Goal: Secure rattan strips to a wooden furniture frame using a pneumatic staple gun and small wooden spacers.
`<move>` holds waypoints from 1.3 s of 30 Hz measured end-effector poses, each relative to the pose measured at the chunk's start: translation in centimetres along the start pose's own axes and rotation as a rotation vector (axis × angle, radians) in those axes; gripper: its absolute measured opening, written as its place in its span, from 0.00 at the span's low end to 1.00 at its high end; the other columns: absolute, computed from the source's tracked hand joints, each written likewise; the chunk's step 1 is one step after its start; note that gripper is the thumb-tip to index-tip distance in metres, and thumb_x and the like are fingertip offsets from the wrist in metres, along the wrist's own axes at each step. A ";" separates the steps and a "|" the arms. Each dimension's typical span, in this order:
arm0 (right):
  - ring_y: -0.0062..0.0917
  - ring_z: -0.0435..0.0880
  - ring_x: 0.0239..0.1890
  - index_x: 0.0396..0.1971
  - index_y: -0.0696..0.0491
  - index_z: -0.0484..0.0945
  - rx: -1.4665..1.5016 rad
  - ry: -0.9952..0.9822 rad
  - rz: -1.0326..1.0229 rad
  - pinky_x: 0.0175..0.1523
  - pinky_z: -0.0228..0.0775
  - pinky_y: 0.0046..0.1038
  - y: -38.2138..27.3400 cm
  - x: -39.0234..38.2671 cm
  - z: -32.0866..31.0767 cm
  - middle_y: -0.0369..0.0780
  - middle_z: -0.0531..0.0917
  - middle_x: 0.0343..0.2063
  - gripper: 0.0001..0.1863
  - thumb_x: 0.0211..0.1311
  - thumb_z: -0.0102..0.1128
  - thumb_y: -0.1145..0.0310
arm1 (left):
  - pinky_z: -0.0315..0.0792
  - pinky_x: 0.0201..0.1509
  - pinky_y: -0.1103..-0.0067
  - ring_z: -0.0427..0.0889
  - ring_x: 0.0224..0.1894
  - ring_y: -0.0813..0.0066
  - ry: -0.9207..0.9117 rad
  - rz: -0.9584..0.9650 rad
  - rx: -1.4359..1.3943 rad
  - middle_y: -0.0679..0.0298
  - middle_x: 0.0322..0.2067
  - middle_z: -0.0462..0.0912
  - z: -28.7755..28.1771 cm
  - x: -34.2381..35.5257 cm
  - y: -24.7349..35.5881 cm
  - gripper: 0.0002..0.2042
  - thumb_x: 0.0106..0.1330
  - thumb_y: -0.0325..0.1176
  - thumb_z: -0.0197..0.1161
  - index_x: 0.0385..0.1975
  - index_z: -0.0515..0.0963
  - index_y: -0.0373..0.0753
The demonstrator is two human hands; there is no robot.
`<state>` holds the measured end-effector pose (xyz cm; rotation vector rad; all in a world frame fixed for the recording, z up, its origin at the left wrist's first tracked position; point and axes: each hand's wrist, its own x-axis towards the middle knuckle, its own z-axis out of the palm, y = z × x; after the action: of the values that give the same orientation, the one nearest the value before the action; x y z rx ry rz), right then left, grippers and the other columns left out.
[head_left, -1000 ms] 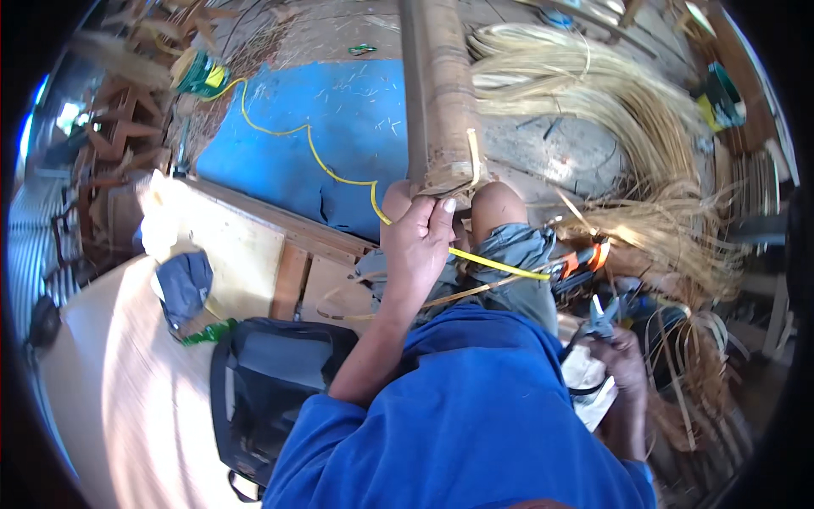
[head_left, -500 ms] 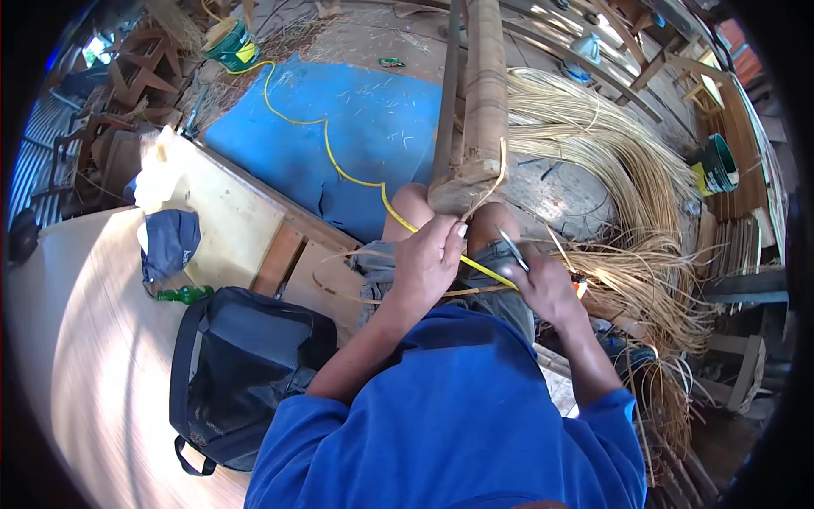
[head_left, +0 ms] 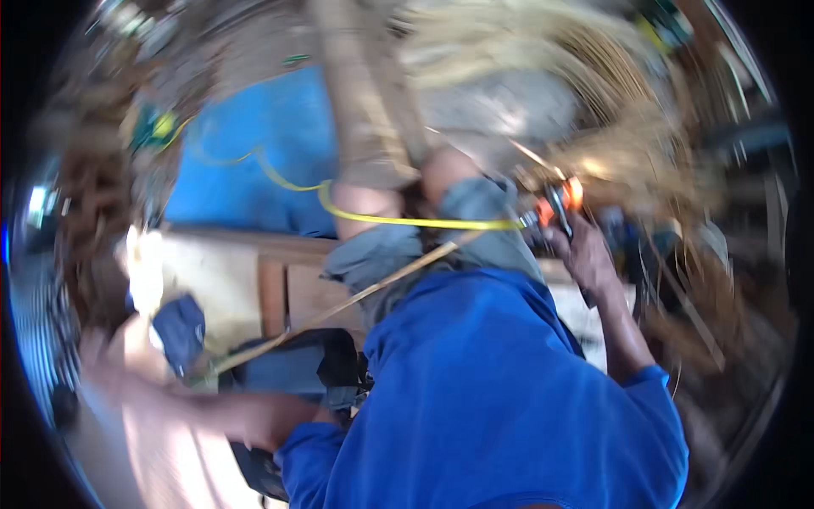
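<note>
My right hand [head_left: 588, 256] is closed around an orange and black air tool [head_left: 551, 204] beside my right knee. A yellow hose [head_left: 424, 222] runs across my lap toward this tool. My left hand [head_left: 114, 365] is stretched far out to the left over the pale board, smeared by motion, so its fingers do not show. A long tan cane strip [head_left: 339, 307] lies slantwise from my lap toward the dark cap. Between my knees stands a wooden beam [head_left: 365, 127], blurred.
A black bag [head_left: 288, 365] lies left of my lap, with a dark blue cap [head_left: 180, 332] beyond it. Blue sheeting [head_left: 254, 127] covers the floor ahead. Bundled cane [head_left: 593, 59] lies at the far right. A green bucket [head_left: 153, 127] stands at far left.
My left hand has swung from my lap far to the left. My right hand has moved from a thin pointed blade to the orange and black air tool. The view has turned.
</note>
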<state>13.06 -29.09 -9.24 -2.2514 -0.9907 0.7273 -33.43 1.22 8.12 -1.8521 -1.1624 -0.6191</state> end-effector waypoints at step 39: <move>0.14 0.73 0.25 0.39 0.59 0.74 0.803 0.663 0.401 0.31 0.65 0.17 8.5 -7.4 5.7 0.33 0.75 0.21 0.11 0.57 0.54 0.72 | 0.73 0.38 0.76 0.80 0.31 0.66 -1.327 0.442 -1.703 0.52 0.32 0.80 -4.6 -2.2 38.4 0.12 0.61 0.25 0.54 0.45 0.74 0.36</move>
<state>8.92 -38.05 -17.15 -1.7468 0.0895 0.3693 0.02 -12.03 -6.22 -4.1880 -0.6639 0.2035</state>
